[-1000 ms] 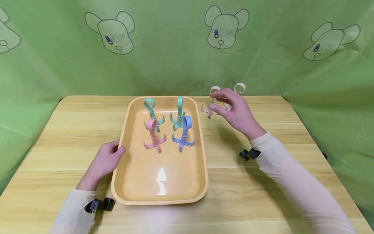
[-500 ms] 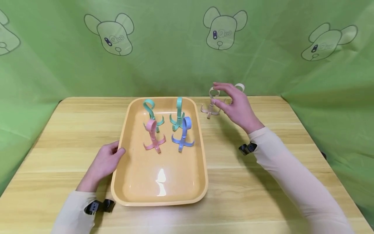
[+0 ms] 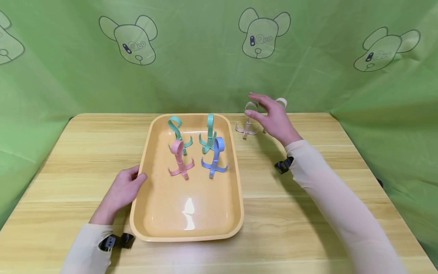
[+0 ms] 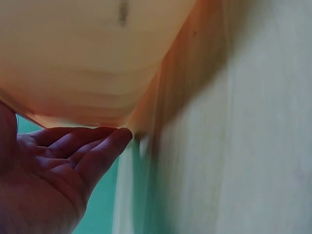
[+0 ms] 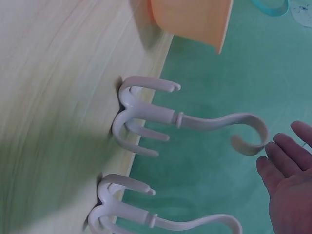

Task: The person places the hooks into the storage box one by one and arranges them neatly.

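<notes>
Evidently to steady it, the left hand grips the yellow tray by its side, thumb over the rim. Inside, a green hook hanger stands behind a pink hook hanger, then another green hook hanger behind a blue hook hanger, their splayed arms presumably serving as feet. Beyond, a pale hook hanger and a second pale hook hanger stand on the table; the right hand, thumb and fingers wide apart, hovers at the first one's curl, contact uncertain.
</notes>
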